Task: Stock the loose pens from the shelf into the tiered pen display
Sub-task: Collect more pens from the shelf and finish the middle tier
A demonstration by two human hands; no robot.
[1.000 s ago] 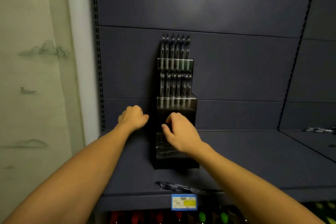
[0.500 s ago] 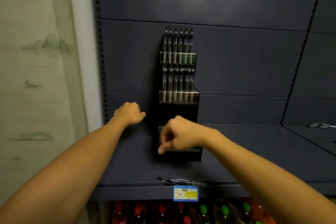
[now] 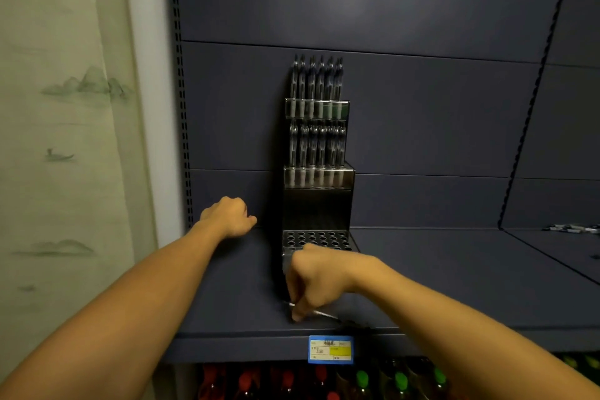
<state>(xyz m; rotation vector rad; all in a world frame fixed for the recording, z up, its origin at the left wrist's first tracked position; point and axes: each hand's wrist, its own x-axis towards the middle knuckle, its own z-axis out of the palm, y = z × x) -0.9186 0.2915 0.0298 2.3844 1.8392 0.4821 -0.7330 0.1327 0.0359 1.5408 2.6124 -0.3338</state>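
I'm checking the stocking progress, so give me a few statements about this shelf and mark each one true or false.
1. The top two tiers of the pen display hold pens. True.
2. The bottom tier's holes are full of pens. False: the visible holes are empty.
3. The right hand pinches a loose pen at the shelf's front edge. True.
4. The left hand holds a pen. False: no pen shows in it; it is curled, left of the display.
5. The price tag hangs on the display. False: it sits on the shelf's front edge.
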